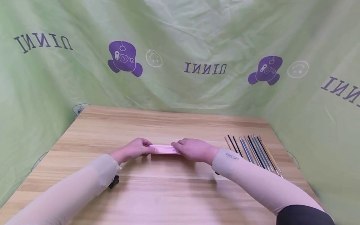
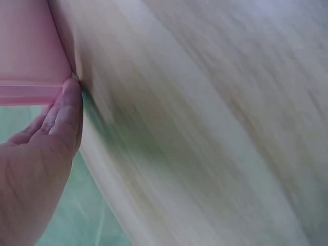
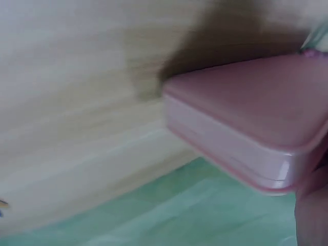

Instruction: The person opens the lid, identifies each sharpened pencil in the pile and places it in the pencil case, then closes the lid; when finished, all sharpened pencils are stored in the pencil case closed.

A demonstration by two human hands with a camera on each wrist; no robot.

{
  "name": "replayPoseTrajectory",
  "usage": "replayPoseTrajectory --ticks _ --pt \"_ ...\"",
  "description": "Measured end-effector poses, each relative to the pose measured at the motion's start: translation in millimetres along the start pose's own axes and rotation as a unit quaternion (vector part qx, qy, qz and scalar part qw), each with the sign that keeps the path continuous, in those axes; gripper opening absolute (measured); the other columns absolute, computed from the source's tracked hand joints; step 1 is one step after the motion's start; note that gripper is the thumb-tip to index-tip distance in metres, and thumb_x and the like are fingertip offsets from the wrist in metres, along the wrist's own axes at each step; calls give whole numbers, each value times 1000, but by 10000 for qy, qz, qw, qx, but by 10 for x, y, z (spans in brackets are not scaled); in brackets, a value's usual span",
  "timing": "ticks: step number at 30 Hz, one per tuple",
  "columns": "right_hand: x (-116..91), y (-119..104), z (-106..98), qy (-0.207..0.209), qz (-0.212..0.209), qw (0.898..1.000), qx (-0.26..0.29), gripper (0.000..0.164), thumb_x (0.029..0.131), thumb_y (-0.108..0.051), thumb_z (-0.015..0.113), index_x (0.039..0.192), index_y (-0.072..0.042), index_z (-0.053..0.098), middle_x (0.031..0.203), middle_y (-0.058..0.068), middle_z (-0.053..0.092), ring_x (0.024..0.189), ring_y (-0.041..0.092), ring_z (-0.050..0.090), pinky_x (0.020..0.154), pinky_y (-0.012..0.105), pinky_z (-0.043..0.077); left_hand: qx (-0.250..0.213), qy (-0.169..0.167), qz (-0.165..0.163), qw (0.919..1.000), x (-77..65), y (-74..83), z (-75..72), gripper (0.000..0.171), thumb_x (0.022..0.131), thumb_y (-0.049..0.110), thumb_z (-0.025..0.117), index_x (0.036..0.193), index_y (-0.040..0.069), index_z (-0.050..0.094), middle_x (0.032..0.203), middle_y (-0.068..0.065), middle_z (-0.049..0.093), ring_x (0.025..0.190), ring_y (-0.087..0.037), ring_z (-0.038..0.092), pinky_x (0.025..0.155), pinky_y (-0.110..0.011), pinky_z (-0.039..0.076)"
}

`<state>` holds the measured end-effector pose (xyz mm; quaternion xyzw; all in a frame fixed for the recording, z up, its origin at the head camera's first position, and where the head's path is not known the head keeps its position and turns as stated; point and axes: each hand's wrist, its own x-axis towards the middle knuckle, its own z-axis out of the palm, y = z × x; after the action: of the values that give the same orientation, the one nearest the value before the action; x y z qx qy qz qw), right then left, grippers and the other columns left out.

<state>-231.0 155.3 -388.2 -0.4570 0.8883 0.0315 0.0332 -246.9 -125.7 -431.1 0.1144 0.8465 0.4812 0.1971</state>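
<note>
A flat pink plastic box [image 1: 165,149] with rounded corners is tilted up near the middle of the table, one narrow side toward me in the head view. My left hand [image 1: 133,148] grips its left end, the thumb on the near side and the fingers behind. At the right end, my right hand [image 1: 196,150] holds it with the fingers bent over the edge. The right wrist view shows the broad face and glossy side of the box [image 3: 251,102]. In the left wrist view, left fingers [image 2: 69,110] pinch a corner. The inside of the box is hidden.
Several slim pencil-like sticks [image 1: 260,153], brown, black, blue and grey, lie side by side on the right of the wooden table [image 1: 168,200], partly behind my right forearm. A green printed curtain [image 1: 180,87] surrounds the table's back and sides.
</note>
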Motion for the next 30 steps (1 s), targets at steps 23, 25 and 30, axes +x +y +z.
replayPoseTrajectory --ticks 23,25,30 --pt "26 179 92 322 -289 9929 1104 26 109 -26 54 121 -7 65 99 0 71 88 15 68 87 36 55 139 -22 75 9999 -48 -49 36 78 84 22 86 139 -18 49 132 -31 60 126 -44 56 110 -53 42" --pt "10 206 95 271 -199 9904 1338 31 108 -29 55 127 -7 66 109 2 73 99 15 69 94 36 53 270 -16 52 9996 -63 -47 66 84 81 24 88 142 -17 47 134 -31 59 127 -44 55 111 -53 41" --pt "11 305 29 322 131 9855 1661 33 110 -26 53 131 -5 67 118 6 74 98 18 73 100 38 52 761 45 111 9970 -115 -29 154 112 72 30 95 153 -14 32 142 -33 53 127 -45 55 111 -56 40"
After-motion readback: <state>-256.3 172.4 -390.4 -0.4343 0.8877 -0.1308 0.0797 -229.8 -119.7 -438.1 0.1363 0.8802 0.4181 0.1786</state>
